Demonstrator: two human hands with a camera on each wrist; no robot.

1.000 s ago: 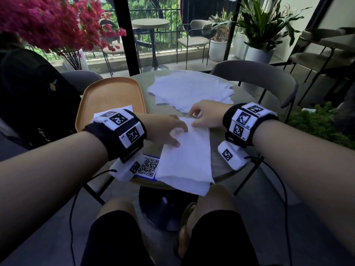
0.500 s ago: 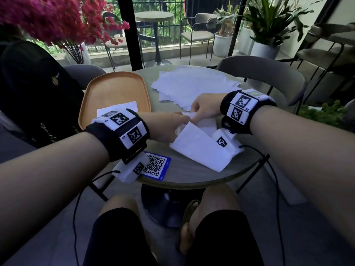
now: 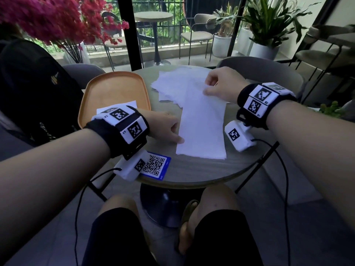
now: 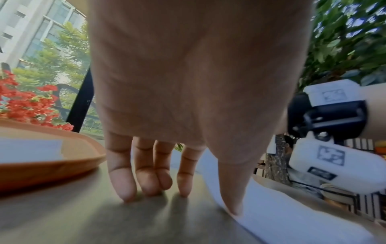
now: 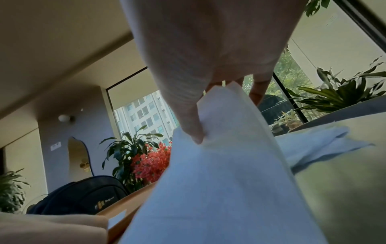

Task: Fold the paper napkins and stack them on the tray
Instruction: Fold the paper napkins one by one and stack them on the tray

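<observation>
Fingers of my right hand (image 3: 221, 87) pinch the far end of a long napkin (image 3: 201, 127), thumb on top in the right wrist view, and lift that end a little above the table (image 3: 192, 173). My left hand (image 3: 163, 127) is spread flat, fingertips on the table and the thumb pressing the left edge of the same napkin near its close end. I judge this napkin is folded once, into a long strip, and the next fold, far end toward me, is only starting. Beside my left wrist the orange tray (image 3: 113, 89) holds one white folded napkin (image 3: 123, 105), partly hidden by the wristband, so I cannot tell if more lie under it. Behind the strip a loose pile of napkins (image 3: 172, 83) waits unfolded, several sheets at least. So most of the task is left, I think. A blue card with a code (image 3: 155, 166) lies near the table edge.
</observation>
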